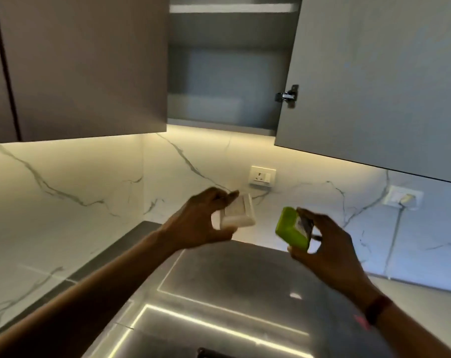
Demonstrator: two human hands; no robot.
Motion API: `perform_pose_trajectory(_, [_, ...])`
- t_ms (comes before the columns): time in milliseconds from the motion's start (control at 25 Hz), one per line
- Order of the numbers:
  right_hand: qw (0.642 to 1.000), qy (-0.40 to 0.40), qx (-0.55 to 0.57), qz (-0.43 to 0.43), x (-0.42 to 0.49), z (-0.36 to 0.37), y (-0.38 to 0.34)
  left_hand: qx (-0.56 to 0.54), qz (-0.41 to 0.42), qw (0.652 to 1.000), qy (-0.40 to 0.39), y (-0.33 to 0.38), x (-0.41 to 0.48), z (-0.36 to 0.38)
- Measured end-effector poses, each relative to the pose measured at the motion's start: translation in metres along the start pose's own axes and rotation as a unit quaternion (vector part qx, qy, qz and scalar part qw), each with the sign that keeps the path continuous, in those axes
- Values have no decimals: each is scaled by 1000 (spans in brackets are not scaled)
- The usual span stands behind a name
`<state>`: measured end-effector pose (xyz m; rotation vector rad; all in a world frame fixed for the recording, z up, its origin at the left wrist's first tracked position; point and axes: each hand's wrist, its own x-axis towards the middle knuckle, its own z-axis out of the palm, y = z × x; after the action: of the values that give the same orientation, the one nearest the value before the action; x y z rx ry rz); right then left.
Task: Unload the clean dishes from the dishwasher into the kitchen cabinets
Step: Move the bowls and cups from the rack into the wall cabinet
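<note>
**Inspector:** How are the hands standing?

**Assessor:** Both are grasping. The left hand (203,218) is pinching a white square container (238,215) between thumb and fingers. The right hand (330,244) is curling around the far end of a green container (291,227). Both items are hanging in the air over the dark countertop (232,270), below the open cabinet (220,124) and well short of its lower shelf.

**Inspector:** What are you flagging as hazards?

**Assessor:** Three, in my judgement. The cabinet door (374,73) is standing open on the right, with its lower edge above the right hand, so a straight lift is risking a knock of the green container against that edge. The white container is sitting tilted and is being held by its edges only, so a loosening pinch would be dropping it onto the countertop. With both hands loaded, nothing is remaining free to steady an item on the shelf.

**Inspector:** Is the shelf presenting any obstruction?

**Assessor:** The interior is showing blurred. Something pale may be sitting at the back, but I cannot confirm it.

**Inspector:** What are you recommending?

**Assessor:** I am advising one item at a time, entering through the middle of the opening, away from the door.
</note>
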<state>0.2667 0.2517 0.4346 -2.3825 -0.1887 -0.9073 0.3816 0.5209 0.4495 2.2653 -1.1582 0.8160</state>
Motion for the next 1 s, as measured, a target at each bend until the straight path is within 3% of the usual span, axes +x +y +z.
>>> perform_pose_trajectory(160, [998,-24,-53,-30,85,3,-9,5,-24,999,38,-30,43,-26])
perform_pose_trajectory(400, [988,-32,-128,-79,199,11,-14,92,-44,994,-39,-88,107,-50])
perform_pose_trajectory(600, [978,-31,-161,-127,282,14,-24,148,-66,987,-25,-112,182,-63])
perform_pose_trajectory(1000, [969,-110,-221,-29,403,54,-11,140,-111,981,-79,-165,295,-48])
